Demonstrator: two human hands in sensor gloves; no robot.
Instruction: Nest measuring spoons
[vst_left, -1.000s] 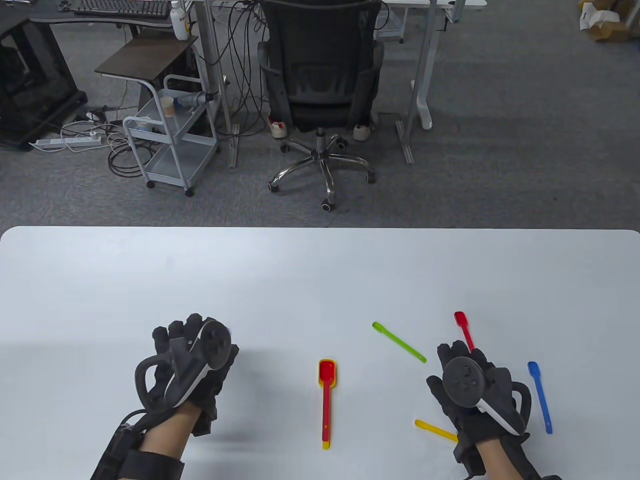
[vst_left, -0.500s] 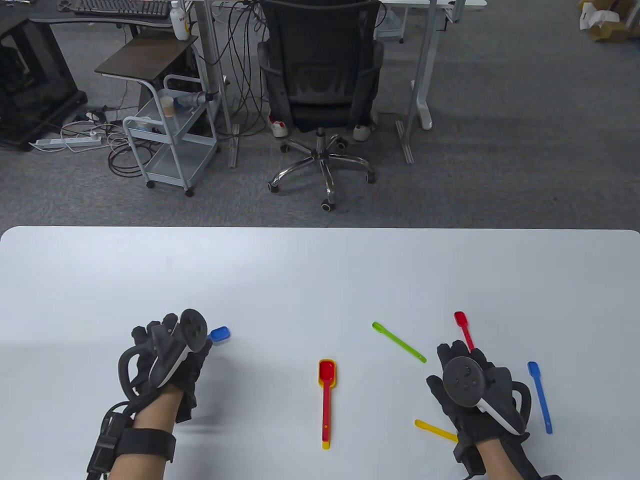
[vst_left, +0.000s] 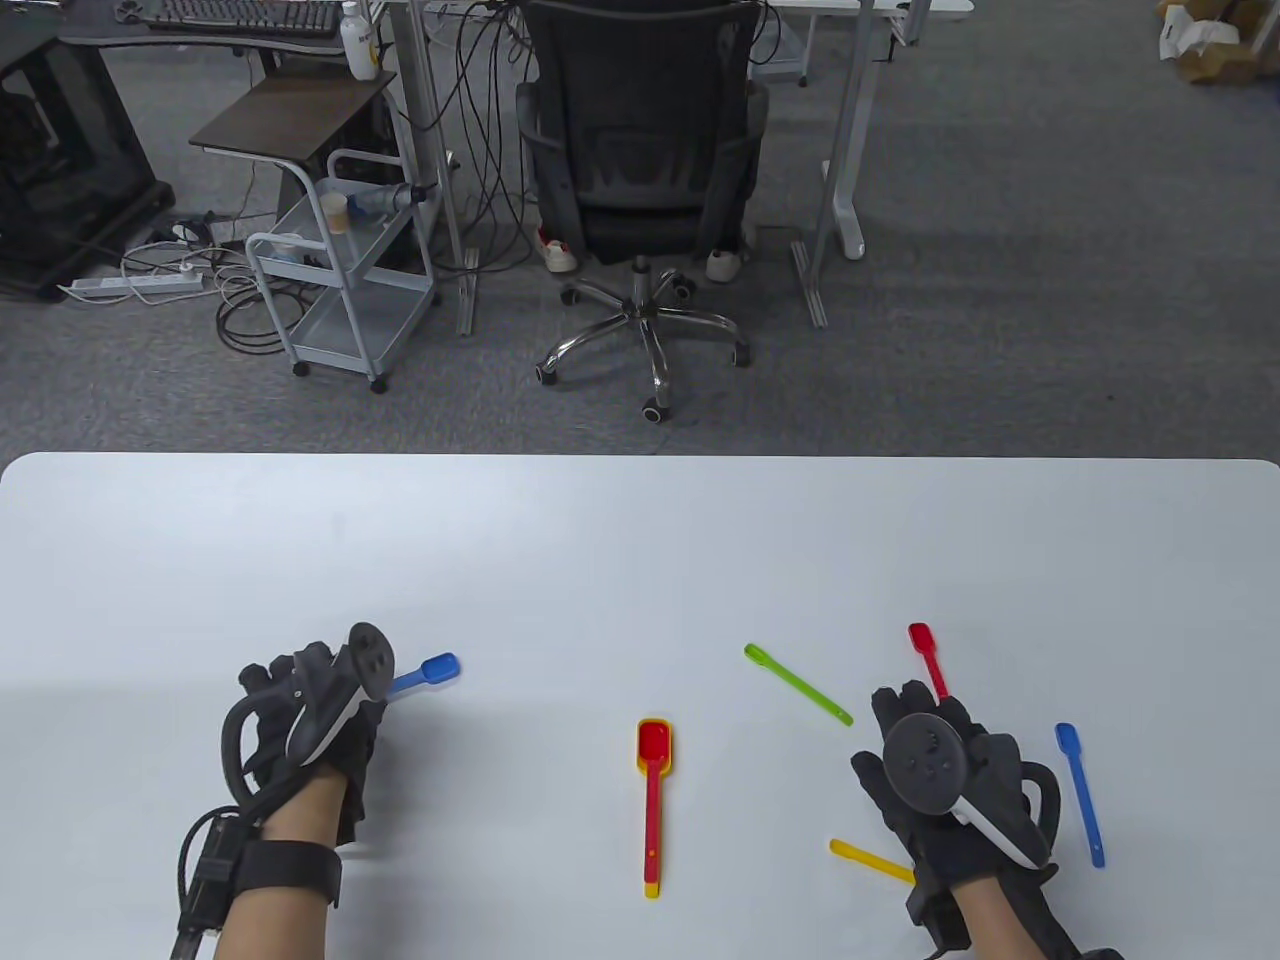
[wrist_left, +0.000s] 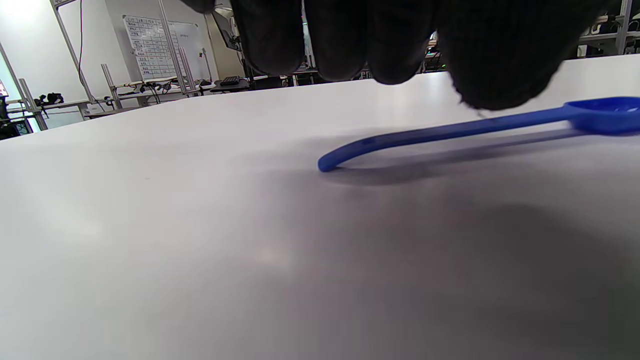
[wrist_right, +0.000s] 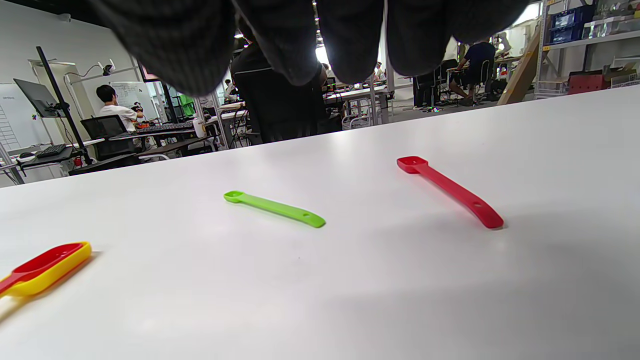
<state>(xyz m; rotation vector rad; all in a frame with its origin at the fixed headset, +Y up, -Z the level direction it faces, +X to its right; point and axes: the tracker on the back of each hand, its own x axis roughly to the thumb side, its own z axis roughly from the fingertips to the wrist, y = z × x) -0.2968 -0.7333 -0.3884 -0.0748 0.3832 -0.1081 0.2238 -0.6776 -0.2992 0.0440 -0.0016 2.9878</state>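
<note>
White table (vst_left: 600, 560): left hand (vst_left: 300, 715) hovers beside blue spoon (vst_left: 425, 675), grip unclear; right hand (vst_left: 945, 780) rests flat.

The scene was evenly and brightly lit from overhead, and the white worktop (vst_left: 640, 540) was rendered pale blue-grey with a broad soft sheen. Only faint, diffuse shadows were cast beneath the left hand (vst_left: 310, 715) and right hand (vst_left: 945, 790). In the left wrist view the fingers (wrist_left: 500, 55) were shown as dark, unfocused masses, and a soft shadow was thrown under the blue spoon (wrist_left: 450, 132). Glare from a bright background light was seen between the fingers (wrist_right: 350, 45) in the right wrist view, and straight lines were bowed near the edges.
</note>
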